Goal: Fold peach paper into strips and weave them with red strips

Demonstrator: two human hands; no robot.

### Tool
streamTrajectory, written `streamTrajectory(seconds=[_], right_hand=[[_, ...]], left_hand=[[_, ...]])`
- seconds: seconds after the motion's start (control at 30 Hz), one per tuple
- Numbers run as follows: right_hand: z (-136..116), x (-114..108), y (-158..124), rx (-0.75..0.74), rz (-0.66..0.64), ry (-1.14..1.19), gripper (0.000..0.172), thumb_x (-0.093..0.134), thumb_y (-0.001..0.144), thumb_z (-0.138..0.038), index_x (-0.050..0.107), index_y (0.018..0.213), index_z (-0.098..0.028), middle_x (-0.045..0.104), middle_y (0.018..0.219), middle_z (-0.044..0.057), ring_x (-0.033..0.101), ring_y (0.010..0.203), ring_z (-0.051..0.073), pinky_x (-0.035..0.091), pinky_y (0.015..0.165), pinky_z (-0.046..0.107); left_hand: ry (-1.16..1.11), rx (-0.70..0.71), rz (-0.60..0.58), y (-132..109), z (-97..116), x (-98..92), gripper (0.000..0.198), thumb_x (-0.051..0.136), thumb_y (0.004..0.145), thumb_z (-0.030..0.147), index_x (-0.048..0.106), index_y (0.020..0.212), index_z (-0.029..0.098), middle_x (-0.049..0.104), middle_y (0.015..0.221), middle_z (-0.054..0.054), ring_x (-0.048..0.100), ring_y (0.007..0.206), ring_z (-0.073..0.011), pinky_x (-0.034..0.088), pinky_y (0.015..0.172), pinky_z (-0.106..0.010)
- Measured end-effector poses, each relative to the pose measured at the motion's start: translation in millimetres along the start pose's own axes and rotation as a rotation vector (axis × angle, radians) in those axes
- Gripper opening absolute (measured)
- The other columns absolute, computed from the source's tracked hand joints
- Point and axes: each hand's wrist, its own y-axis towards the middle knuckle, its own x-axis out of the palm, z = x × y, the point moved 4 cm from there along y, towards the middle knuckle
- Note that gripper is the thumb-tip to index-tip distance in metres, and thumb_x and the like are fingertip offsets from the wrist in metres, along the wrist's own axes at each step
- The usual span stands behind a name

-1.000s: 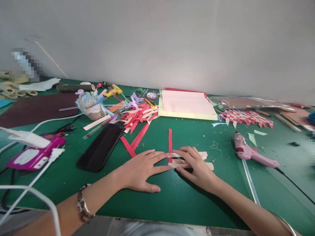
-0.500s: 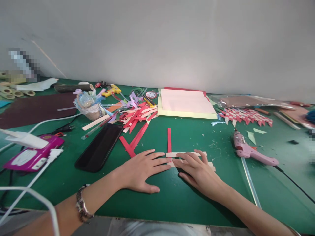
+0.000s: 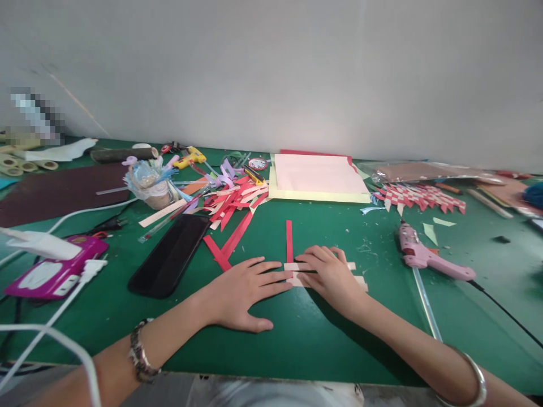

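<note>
My left hand [image 3: 246, 291] lies flat on the green table with its fingers spread. Its fingertips reach the left ends of two cream paper strips [image 3: 300, 280], which lie side by side, nearly parallel to the table's front edge. A red paper strip [image 3: 289, 240] stands out at a right angle from their left ends, pointing away from me. Over the cream strips is my right hand [image 3: 331, 277], its fingers bent and somewhat apart, tips touching the paper near the red strip. The hand covers the middle of both cream strips; their right ends show beyond it.
A pink glue gun [image 3: 424, 255] with a clear glue stick lies at right. At left are a black phone [image 3: 169, 257] and a magenta power strip [image 3: 63, 265] with white cables. Behind are loose red and cream strips [image 3: 233, 200], stacked paper sheets [image 3: 318, 172] and a woven checkered piece [image 3: 419, 196].
My right hand has drawn its fingers closer together and moved slightly left towards the red strip. My left hand keeps its place on the strip ends. The whole view has shifted a little.
</note>
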Motion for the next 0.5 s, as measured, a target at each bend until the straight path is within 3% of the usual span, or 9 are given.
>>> streamTrajectory(seconds=[0.2, 0.33, 0.43, 0.5], right_hand=[[1.7, 1.1, 7.1, 0.067, -0.048, 0.096, 0.015, 0.048, 0.085, -0.017, 0.061, 0.09, -0.021, 0.059, 0.082, 0.002, 0.055, 0.077, 0.015, 0.034, 0.069, 0.029], [2.7, -4.2, 12.3, 0.11, -0.119, 0.138, 0.008, 0.054, 0.081, -0.023, 0.061, 0.085, -0.022, 0.063, 0.08, 0.001, 0.055, 0.078, 0.016, 0.03, 0.071, 0.031], [1.2, -8.1, 16.0, 0.138, -0.175, 0.179, 0.016, 0.05, 0.084, -0.033, 0.061, 0.08, -0.022, 0.065, 0.079, -0.001, 0.055, 0.079, 0.017, 0.026, 0.074, 0.034], [1.1, -8.7, 17.5, 0.154, -0.187, 0.169, 0.023, 0.041, 0.089, -0.031, 0.06, 0.078, -0.022, 0.065, 0.076, -0.001, 0.055, 0.076, 0.016, 0.023, 0.075, 0.035]], left_hand=[[0.008, 0.0, -0.006, 1.5, 1.9, -1.7, 0.068, 0.051, 0.078, 0.05, 0.029, 0.138, 0.025, 0.033, 0.142, -0.001, 0.027, 0.13, -0.0261, 0.012, 0.109, -0.043], [0.005, 0.008, -0.012, 1.4, 2.4, -1.3, 0.067, 0.05, 0.079, 0.048, 0.028, 0.138, 0.025, 0.032, 0.142, -0.001, 0.027, 0.131, -0.0249, 0.008, 0.11, -0.042], [0.007, 0.005, 0.0, 0.2, 1.7, 0.1, 0.066, 0.049, 0.08, 0.048, 0.028, 0.138, 0.024, 0.031, 0.142, -0.002, 0.027, 0.131, -0.0239, 0.007, 0.11, -0.041], [0.009, 0.008, 0.005, -0.3, 1.5, 0.8, 0.066, 0.048, 0.08, 0.047, 0.028, 0.138, 0.023, 0.03, 0.143, -0.002, 0.027, 0.131, -0.0236, 0.008, 0.11, -0.041]])
